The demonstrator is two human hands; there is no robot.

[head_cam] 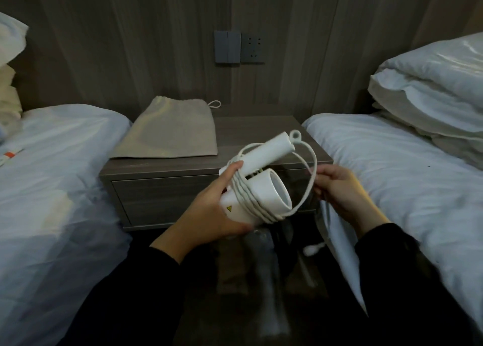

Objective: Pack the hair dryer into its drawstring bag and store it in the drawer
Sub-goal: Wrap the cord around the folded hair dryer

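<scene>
The hair dryer (257, 189) is held at frame centre, in front of the closed drawer (167, 196), gripped around its barrel by the left hand (217, 209). Several turns of the cord (244, 196) are seen wound around the barrel. A loose loop is pinched by the right hand (337, 189) at 3 o'clock of the dryer; the plug (312, 250) hangs below at about 5 o'clock. The drawstring bag (170, 131) is laid flat on the worktop (261, 134) at 11 o'clock, its mouth toward the wall. The step in hand is judged to be cord winding. Turns are best kept snug and side by side, the barrel held steady, and the plug tucked under the last turn so the bundle is slid into the bag without snagging
</scene>
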